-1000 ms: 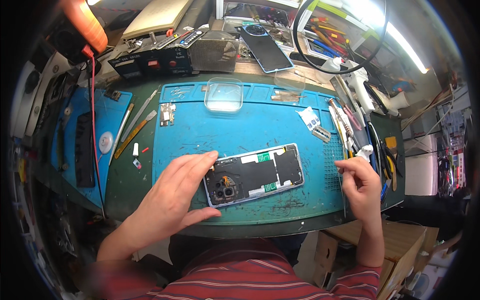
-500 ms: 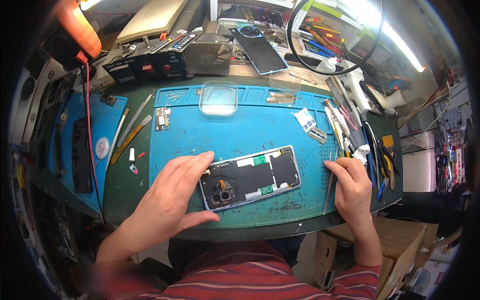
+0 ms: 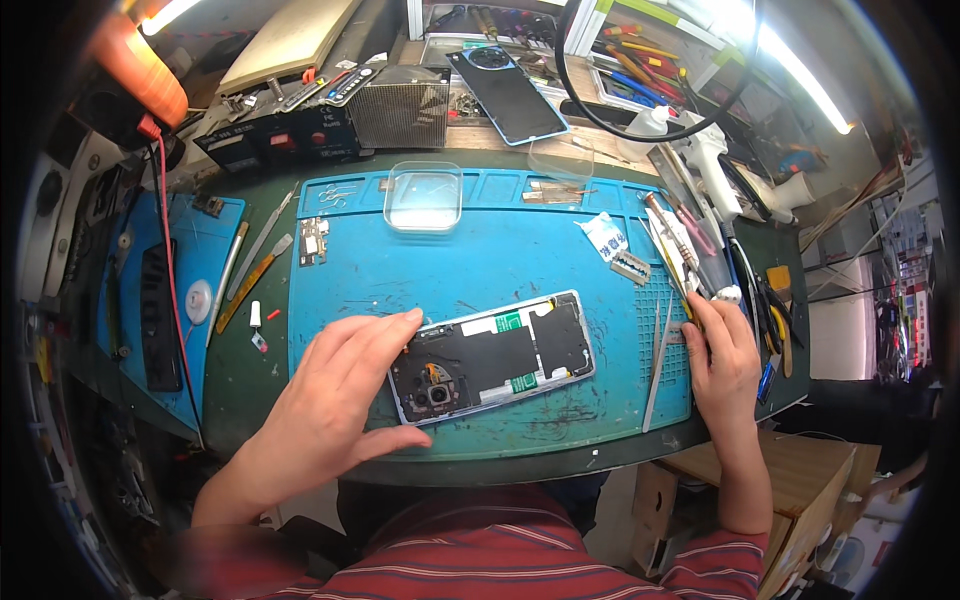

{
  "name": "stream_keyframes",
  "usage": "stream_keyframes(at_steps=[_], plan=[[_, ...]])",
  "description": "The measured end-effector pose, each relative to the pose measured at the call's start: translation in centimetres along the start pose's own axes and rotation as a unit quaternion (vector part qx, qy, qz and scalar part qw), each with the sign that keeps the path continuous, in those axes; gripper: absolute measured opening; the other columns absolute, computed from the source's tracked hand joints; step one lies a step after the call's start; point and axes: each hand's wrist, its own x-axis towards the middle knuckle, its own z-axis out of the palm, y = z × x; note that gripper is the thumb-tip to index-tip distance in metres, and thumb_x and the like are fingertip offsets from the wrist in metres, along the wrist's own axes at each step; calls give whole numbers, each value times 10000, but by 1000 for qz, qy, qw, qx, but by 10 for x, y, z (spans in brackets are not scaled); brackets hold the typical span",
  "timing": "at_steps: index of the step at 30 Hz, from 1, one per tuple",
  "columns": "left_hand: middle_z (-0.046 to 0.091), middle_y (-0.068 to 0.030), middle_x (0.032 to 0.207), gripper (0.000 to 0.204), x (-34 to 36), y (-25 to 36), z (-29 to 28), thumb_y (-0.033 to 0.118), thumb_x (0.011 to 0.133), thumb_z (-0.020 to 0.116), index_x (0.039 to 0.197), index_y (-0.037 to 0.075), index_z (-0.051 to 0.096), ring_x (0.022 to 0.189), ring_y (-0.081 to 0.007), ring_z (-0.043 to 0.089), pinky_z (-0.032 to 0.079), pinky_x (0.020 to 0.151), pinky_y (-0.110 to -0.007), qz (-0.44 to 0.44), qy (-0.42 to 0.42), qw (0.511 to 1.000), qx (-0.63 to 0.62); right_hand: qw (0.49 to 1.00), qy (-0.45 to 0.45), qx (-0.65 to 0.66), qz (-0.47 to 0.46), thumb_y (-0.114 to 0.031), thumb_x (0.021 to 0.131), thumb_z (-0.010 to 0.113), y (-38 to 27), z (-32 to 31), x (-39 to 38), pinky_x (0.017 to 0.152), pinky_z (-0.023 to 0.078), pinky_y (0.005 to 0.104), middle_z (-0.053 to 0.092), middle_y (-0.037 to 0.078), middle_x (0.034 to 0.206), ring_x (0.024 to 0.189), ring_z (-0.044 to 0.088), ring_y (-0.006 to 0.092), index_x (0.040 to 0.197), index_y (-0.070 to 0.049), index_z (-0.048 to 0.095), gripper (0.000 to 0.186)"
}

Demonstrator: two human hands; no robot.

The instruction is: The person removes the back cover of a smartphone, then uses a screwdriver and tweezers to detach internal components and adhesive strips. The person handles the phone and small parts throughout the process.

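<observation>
An opened phone (image 3: 480, 355) with dark inner panels, green labels and a camera cluster lies on the blue mat (image 3: 470, 265). My left hand (image 3: 340, 390) arches at its left end, fingertips at the upper edge, thumb stretched below. A thin silver tool (image 3: 656, 375) lies at right on the mat's grid. Just beyond it my right hand (image 3: 722, 355) touches the pile of long-handled tools (image 3: 685, 240), its index finger and thumb apart. A razor blade (image 3: 630, 267) rests beside a small white packet (image 3: 602, 233).
A clear box (image 3: 422, 197) sits on the mat's upper compartments. Behind are a black powered device (image 3: 270, 140), a detached back panel (image 3: 505, 95) and a looped cable. A second blue mat (image 3: 190, 315), knives and a red wire are at left, a wooden cabinet (image 3: 780, 485) below right.
My right hand has left the thin silver tool on the mat and moved up and right to the tool pile, its curled fingers extending. The left hand stays at the phone.
</observation>
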Motion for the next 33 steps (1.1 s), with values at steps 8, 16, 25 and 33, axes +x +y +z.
stream_keyframes(at_steps=[8, 16, 25, 33], plan=[[571, -183, 1470, 1018, -3, 2, 5, 206, 681, 949, 1538, -19, 448, 1291, -379, 567, 483, 1100, -465, 6, 18, 1000, 14, 1000, 19, -15, -4, -18, 940, 735, 2, -1, 2, 795, 551, 417, 690, 141, 1025, 901, 692, 323, 1200, 9, 727, 262], [678, -180, 1306, 965, 3, -3, 9, 218, 662, 925, 1484, -65, 506, 1109, -338, 676, 588, 959, -423, 90, 70, 985, 127, 1000, 0, -6, 28, -29, 935, 735, -2, -4, 3, 751, 543, 404, 665, 117, 968, 853, 677, 306, 1203, -5, 727, 269], [692, -169, 1230, 993, 2, -11, 7, 242, 676, 936, 1511, -61, 493, 1068, -320, 693, 604, 914, -408, 86, 73, 990, 89, 999, 10, -30, 11, -34, 927, 736, 0, -1, -1, 756, 541, 405, 662, 108, 984, 885, 676, 294, 1241, -13, 721, 315], [710, -173, 1271, 964, 2, -12, 6, 335, 734, 913, 1501, -73, 495, 1096, -327, 695, 599, 937, -411, 78, 65, 992, 75, 999, 11, -45, 4, -30, 920, 741, 0, 0, -1, 750, 536, 395, 647, 106, 991, 883, 660, 282, 1237, -17, 723, 317]])
